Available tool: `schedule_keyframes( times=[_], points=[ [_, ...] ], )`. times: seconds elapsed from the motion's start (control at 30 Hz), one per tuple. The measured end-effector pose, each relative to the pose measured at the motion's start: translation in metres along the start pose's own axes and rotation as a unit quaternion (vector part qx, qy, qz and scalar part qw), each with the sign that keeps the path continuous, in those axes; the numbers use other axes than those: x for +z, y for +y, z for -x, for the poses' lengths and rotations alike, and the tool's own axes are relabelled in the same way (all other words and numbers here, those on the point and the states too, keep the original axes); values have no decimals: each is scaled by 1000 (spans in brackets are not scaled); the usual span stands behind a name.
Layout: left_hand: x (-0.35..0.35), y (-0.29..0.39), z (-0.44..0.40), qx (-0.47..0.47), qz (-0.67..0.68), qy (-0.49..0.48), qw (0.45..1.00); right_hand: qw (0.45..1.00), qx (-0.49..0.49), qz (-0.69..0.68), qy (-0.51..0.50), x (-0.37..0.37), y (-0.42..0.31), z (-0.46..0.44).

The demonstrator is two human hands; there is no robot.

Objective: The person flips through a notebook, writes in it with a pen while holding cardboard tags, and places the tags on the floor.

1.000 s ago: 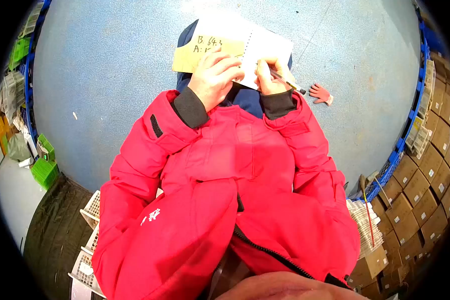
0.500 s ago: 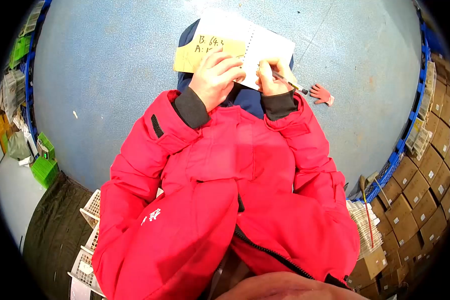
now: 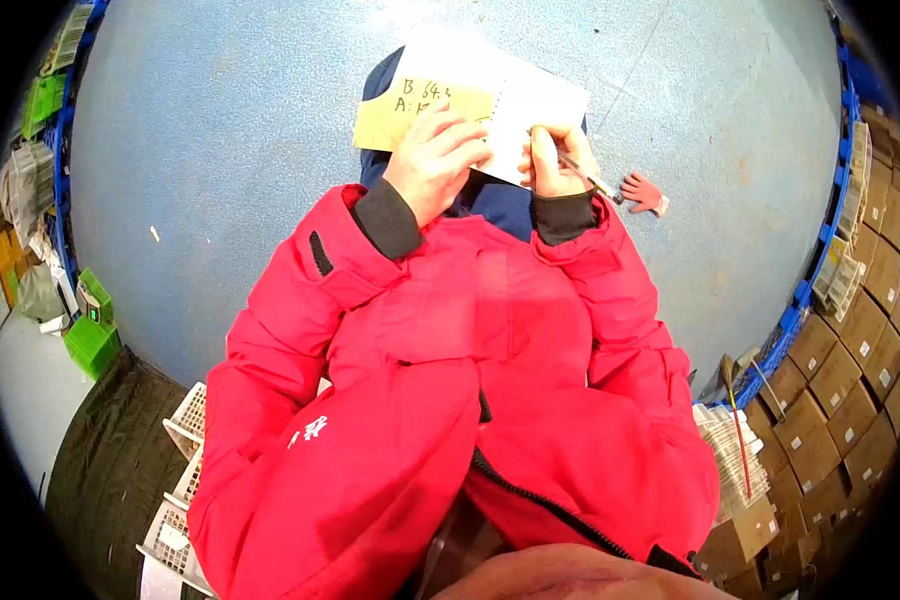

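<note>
Background: blue speckled floor (image 3: 200, 170), spread beneath and around the seated person. Along the right edge: stacked brown cartons (image 3: 806, 427) with small white labels, bordered by blue mesh edging (image 3: 802, 292). Center: red padded jacket (image 3: 420, 440), with black cuffs at both wrists. Lower left: dark sheet (image 3: 100, 465) on the floor; beside the jacket, white perforated baskets (image 3: 188, 420). Further up the left edge: green crates (image 3: 91, 347).

Forward of the jacket: dark blue trousers (image 3: 503, 207), serving as support for an open spiral-bound notebook (image 3: 543, 98). Notebook position: across the lap, under both hands, tilted slightly down toward the right. On the left page: yellow sheet (image 3: 375, 125), marked in black handwriting "B. 64.3" with "A:" below; remainder of the lower line covered by fingers.

Left hand (image 3: 435, 160): laid over the yellow sheet and lower page; grip loose, fingers extended and slightly parted. Right hand (image 3: 560, 165): placed at the right page; grip narrow, closed around a pen (image 3: 597, 181). Pen orientation: slanted, black rear end pointing down and right; writing tip not clearly distinguishable. Near the rear end in view: red glove (image 3: 642, 191), lying on the floor.
</note>
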State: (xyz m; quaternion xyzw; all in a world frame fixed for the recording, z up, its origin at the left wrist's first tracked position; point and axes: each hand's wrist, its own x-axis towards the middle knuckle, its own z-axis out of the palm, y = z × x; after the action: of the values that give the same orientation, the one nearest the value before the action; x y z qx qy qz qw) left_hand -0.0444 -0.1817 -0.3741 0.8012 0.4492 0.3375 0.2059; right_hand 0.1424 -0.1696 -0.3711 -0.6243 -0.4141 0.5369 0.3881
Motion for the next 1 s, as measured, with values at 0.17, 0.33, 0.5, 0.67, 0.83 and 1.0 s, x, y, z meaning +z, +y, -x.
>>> schedule_keyframes(
  times=[0.17, 0.33, 0.5, 0.67, 0.83, 1.0],
  points=[
    [-21, 31, 14, -28, 58, 30, 997, 999, -33, 6, -5, -2, 9, -4],
    [-26, 45, 43, -498, 558, -96, 657, 1000, -18, -18, -4, -1, 7, -4],
    [-15, 34, 20, -572, 673, -21, 468, 999, -24, -37, -10, -1, 6, -3],
    [9, 24, 11, -547, 723, 35, 420, 998, -55, -10, 1, -2, 13, -4],
    [20, 25, 5, -530, 712, 48, 458, 994, -105, 40, 12, -1, 15, -3],
    [24, 26, 3, -511, 712, 33, 481, 994, -102, 29, 14, -3, 17, -5]
  ],
)
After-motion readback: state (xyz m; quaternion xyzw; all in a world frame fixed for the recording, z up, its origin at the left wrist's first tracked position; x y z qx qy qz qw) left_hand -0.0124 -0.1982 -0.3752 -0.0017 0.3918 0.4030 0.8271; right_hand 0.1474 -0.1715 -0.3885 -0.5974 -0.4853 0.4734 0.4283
